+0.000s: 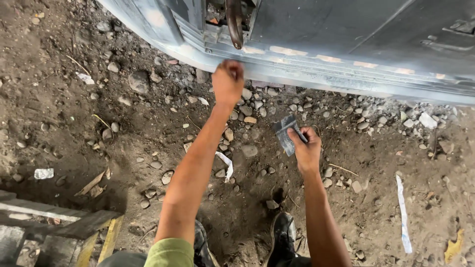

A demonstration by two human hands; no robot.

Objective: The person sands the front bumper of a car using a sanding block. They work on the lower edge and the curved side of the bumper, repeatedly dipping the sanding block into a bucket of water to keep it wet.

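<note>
On stony dirt beside a grey vehicle body (316,59), the left hand (227,81), seemingly fisted, presses the lower sill while the right hand (307,151) pinches a folded grey sanding sheet (286,134) just below, suggesting sanding comes next, needing a flat grip.

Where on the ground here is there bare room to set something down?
Bare dirt lies at far left, between the wooden planks and the stones; another patch lies right of the right hand, before the white strip. Stones crowd the ground under the metal body's edge, around the left hand.
</note>
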